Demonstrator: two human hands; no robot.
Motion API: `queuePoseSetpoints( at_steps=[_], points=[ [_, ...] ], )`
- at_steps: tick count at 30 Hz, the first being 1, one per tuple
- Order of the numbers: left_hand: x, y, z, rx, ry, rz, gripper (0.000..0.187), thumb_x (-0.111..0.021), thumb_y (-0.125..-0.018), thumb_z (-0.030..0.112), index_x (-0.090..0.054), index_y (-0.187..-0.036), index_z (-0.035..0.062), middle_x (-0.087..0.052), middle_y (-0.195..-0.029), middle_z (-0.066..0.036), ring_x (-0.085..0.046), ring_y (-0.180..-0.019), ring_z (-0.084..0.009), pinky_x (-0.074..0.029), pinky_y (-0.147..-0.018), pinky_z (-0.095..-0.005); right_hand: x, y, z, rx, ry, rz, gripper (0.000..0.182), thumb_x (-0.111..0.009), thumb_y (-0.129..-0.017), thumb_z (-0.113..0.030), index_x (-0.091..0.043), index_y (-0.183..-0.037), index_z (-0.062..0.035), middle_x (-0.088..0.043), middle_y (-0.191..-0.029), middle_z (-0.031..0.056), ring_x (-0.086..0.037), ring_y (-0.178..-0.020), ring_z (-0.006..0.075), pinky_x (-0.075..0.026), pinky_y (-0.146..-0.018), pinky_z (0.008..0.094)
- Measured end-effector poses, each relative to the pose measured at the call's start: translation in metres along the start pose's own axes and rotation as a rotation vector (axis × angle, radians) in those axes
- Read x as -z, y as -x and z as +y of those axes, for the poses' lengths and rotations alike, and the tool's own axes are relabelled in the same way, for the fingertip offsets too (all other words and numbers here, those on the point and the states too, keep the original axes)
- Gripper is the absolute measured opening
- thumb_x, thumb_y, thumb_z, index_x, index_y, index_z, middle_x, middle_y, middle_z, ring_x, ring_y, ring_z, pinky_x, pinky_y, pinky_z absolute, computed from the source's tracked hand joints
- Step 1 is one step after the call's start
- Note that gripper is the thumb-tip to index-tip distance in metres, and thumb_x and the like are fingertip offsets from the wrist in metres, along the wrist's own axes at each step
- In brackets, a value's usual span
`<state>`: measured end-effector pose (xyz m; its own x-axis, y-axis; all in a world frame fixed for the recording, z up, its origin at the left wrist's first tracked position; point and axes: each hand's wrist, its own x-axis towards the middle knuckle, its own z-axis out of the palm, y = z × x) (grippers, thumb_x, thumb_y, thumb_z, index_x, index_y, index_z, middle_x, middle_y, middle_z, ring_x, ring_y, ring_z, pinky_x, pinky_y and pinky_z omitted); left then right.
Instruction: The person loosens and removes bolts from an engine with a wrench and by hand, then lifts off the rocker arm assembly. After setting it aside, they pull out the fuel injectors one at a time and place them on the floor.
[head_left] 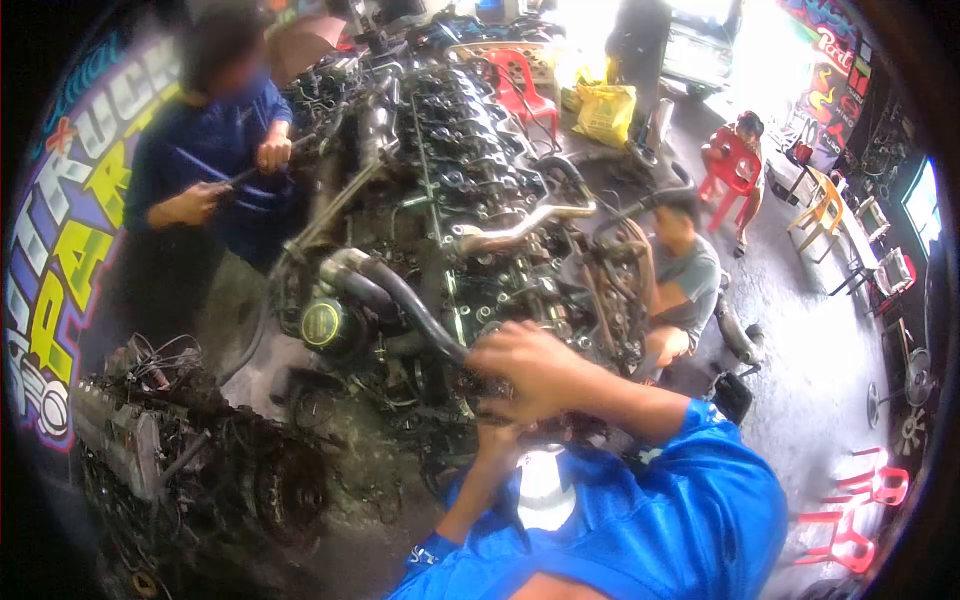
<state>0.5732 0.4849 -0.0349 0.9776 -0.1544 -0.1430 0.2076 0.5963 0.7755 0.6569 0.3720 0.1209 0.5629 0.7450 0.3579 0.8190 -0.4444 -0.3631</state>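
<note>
A large dark engine with its valve gear uncovered on top stands in front of me. My right hand is over its near end, slightly blurred, fingers curled round something too small or hidden to name. Just under it is my left hand, its fingers mostly covered by the right hand and the parts. A thick black curved pipe runs down to beside my right fingertips. Left of that pipe sits a round black part with a yellow-ringed cap. A bare metal pipe crosses the engine further back.
A person in dark blue at the left grips a dark bar. Another person crouches beside the engine's right side. More engine parts lie at lower left. Red chairs, a yellow bag and a seated person are further off.
</note>
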Motion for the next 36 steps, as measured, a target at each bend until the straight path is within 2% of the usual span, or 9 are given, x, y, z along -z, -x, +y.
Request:
queuePoseSetpoints(
  at_steps=[2,4,6,8,13,17,24,28,36],
  points=[
    [0.001,0.000,0.002,0.010,-0.023,0.011,0.039,-0.066,-0.080,0.014,-0.049,-0.113,0.0019,-0.056,-0.100,-0.008,-0.056,-0.087,-0.0181,-0.051,-0.073,-0.0315,0.004,0.008,0.014,-0.185,-0.094,0.081,0.048,-0.068,-0.069,-0.036,-0.059,-0.105,-0.0051,-0.061,-0.093,0.0153,-0.057,-0.092,0.0323,-0.045,-0.082,0.0403],
    [-0.020,0.005,0.026,0.039,0.120,0.195,0.035,-0.072,-0.072,0.005,-0.054,-0.101,0.0024,-0.058,-0.075,-0.006,-0.057,-0.067,-0.0178,-0.049,-0.064,-0.0319,-0.005,0.022,0.026,-0.429,-0.231,-0.028,0.045,-0.067,-0.071,-0.039,-0.061,-0.098,-0.0028,-0.064,-0.086,0.0167,-0.061,-0.082,0.0344,-0.048,-0.074,0.0408],
    [-0.043,0.012,0.053,0.043,0.038,0.222,0.037,-0.071,-0.073,0.007,-0.053,-0.104,0.0034,-0.059,-0.080,-0.007,-0.058,-0.068,-0.0171,-0.049,-0.063,-0.0302,-0.018,0.035,0.027,-0.343,-0.285,0.063,0.036,-0.066,-0.076,-0.036,-0.064,-0.084,-0.0006,-0.063,-0.070,0.0157,-0.062,-0.066,0.0302,-0.049,-0.063,0.0369],
    [-0.062,0.016,0.076,0.086,0.140,0.083,0.038,-0.071,-0.072,0.006,-0.053,-0.105,0.0042,-0.059,-0.082,-0.006,-0.058,-0.069,-0.0168,-0.049,-0.062,-0.0297,-0.021,0.040,0.020,-0.578,-0.557,-0.012,0.030,-0.064,-0.080,-0.029,-0.066,-0.076,0.0005,-0.062,-0.065,0.0159,-0.062,-0.061,0.0214,-0.048,-0.060,0.0320],
    [-0.028,-0.007,0.039,-0.068,-0.173,-0.061,0.031,-0.066,-0.074,0.004,-0.054,-0.103,0.0021,-0.060,-0.083,-0.009,-0.059,-0.072,-0.0197,-0.049,-0.065,-0.0310,-0.017,0.042,0.011,-0.493,-0.525,0.184,0.024,-0.065,-0.081,-0.022,-0.066,-0.078,0.0022,-0.061,-0.058,0.0115,-0.060,-0.049,0.0151,-0.047,-0.048,0.0283],
    [-0.041,-0.006,0.051,0.193,0.124,-0.067,0.025,-0.062,-0.075,0.005,-0.056,-0.099,0.0007,-0.060,-0.080,-0.010,-0.059,-0.072,-0.0214,-0.049,-0.066,-0.0322,-0.006,0.044,0.004,-0.609,-0.721,0.149,0.023,-0.063,-0.085,-0.019,-0.063,-0.080,0.0032,-0.061,-0.057,0.0084,-0.058,-0.041,0.0114,-0.046,-0.041,0.0243],
    [-0.039,-0.009,0.054,0.246,0.077,-0.063,0.023,-0.063,-0.074,0.004,-0.056,-0.095,-0.0002,-0.060,-0.078,-0.011,-0.059,-0.068,-0.0212,-0.049,-0.064,-0.0319,-0.022,0.056,0.017,-0.555,-0.806,0.242,0.023,-0.064,-0.084,-0.020,-0.063,-0.083,0.0028,-0.062,-0.062,0.0068,-0.059,-0.047,0.0102,-0.047,-0.044,0.0239],
    [-0.039,-0.011,0.059,0.189,-0.185,-0.090,0.025,-0.067,-0.071,0.001,-0.056,-0.093,-0.0007,-0.060,-0.077,-0.010,-0.059,-0.066,-0.0194,-0.049,-0.061,-0.0292,-0.012,0.057,0.024,-0.648,-0.882,0.192,0.029,-0.067,-0.079,-0.021,-0.061,-0.099,-0.0012,-0.063,-0.085,0.0064,-0.056,-0.075,0.0096,-0.046,-0.067,0.0254],
    [-0.038,-0.018,0.036,0.361,-0.319,-0.214,0.040,-0.071,-0.070,0.007,-0.052,-0.106,0.0036,-0.060,-0.092,-0.009,-0.061,-0.083,-0.0193,-0.052,-0.073,-0.0312,-0.022,0.065,0.013,-0.440,-0.596,0.111,0.032,-0.065,-0.074,-0.016,-0.061,-0.102,-0.0018,-0.065,-0.089,0.0165,-0.063,-0.083,0.0313,-0.049,-0.076,0.0367]
  ],
)
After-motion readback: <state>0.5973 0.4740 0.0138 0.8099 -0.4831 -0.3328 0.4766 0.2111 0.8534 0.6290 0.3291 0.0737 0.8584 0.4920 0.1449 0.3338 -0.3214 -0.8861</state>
